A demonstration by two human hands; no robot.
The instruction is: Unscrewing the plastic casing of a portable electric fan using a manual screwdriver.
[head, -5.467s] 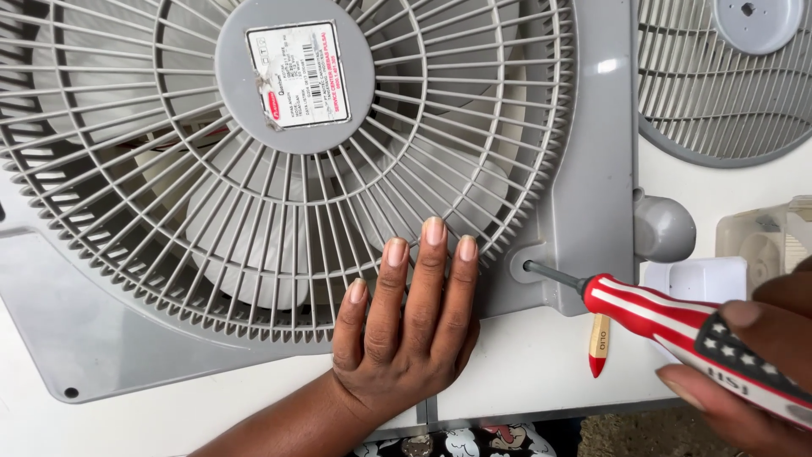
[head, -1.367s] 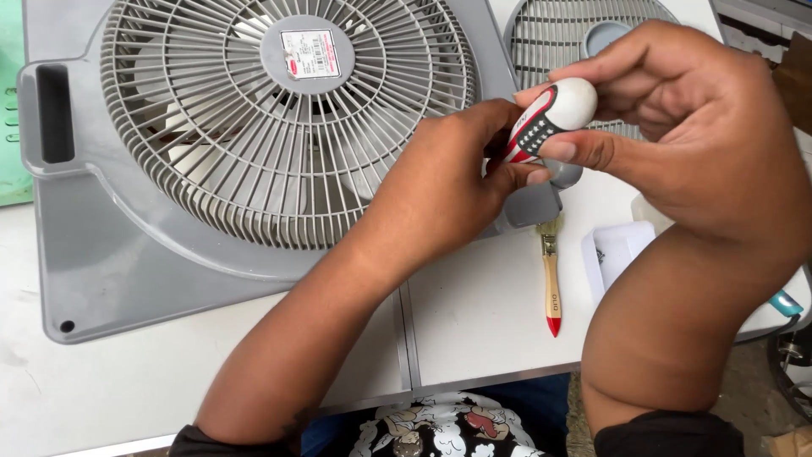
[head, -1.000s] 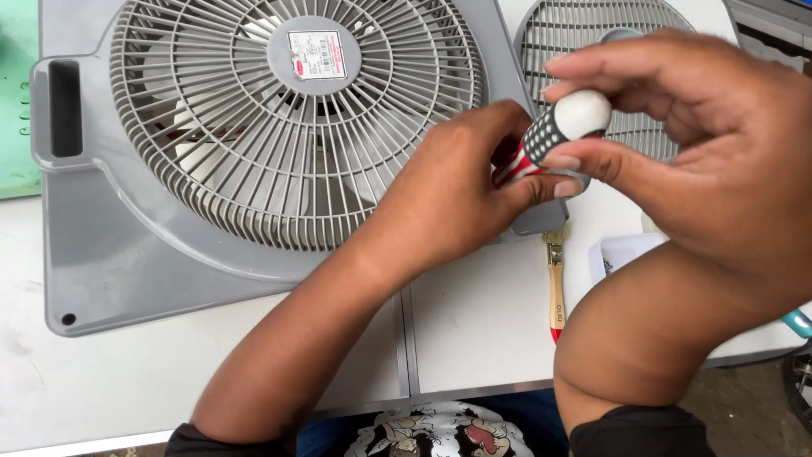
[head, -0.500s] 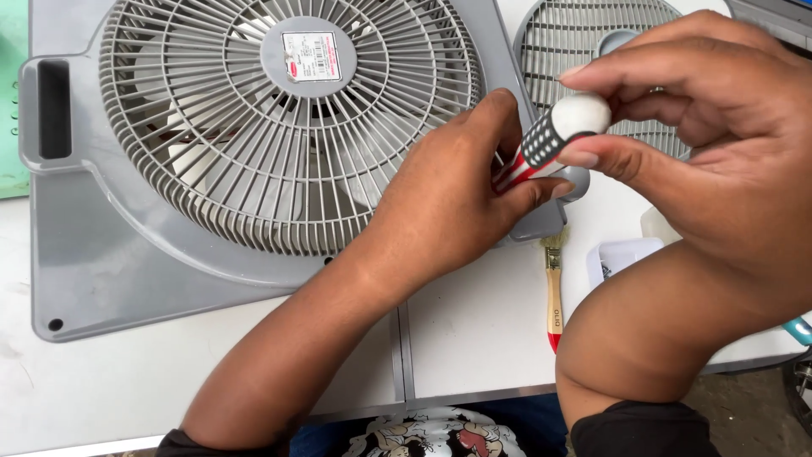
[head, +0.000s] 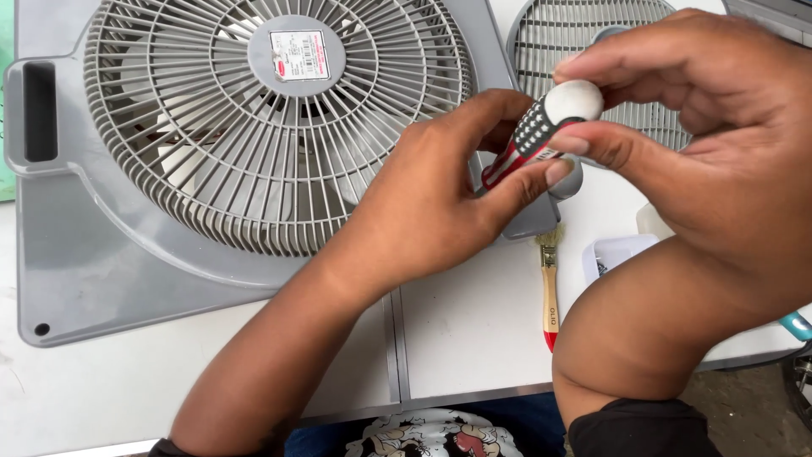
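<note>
A grey box fan [head: 110, 271] with a round grille lies flat on the white table [head: 474, 330]. A screwdriver [head: 541, 127] with a red, white and dark patterned handle stands tilted over the fan's lower right corner. My right hand [head: 694, 110] pinches the white rounded top of its handle from above. My left hand [head: 440, 186] holds the lower part of the handle between thumb and fingers. The screwdriver's tip is hidden behind my left hand.
A second round grey grille [head: 592, 34] lies at the upper right. A small paintbrush [head: 551, 288] with a wooden handle and red end lies on the table below the fan's corner. A white card [head: 613, 254] sits beside it. The table edge runs along the bottom.
My left hand has moved from lying flat on the grille to gripping the screwdriver, which now stands steeply over the fan's corner instead of lying low. Over the last second little has shifted.
</note>
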